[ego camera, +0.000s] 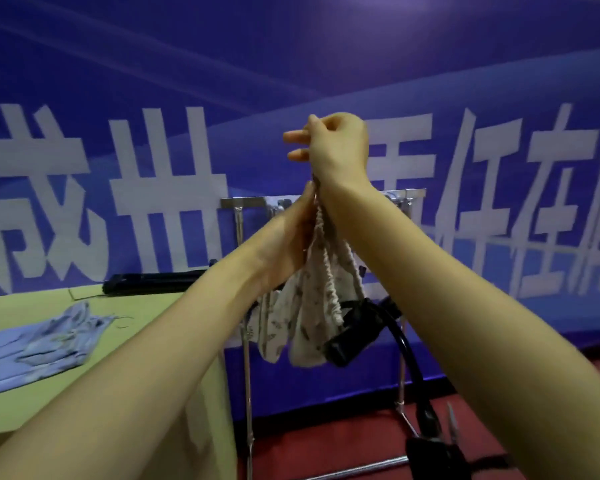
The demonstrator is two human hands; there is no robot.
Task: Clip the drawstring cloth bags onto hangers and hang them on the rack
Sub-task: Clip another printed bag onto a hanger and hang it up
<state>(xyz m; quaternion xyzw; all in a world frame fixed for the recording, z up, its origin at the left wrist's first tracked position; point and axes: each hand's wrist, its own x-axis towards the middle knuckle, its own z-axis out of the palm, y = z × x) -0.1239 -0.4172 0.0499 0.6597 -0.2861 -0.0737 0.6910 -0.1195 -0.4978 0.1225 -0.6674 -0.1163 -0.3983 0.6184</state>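
L hand (291,233), R hand (333,147) grip bag (312,306); 1 rack (250,201).

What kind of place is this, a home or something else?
Probably an indoor hall or event space, not a home. A large blue banner with big white characters covers the wall, the floor is red, and a metal rack stands beside a yellow-green table.

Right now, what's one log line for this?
left hand: grips cloth bag | right hand: raised, holds bag's top | rack: behind, bag not hung yet | other bags: on table
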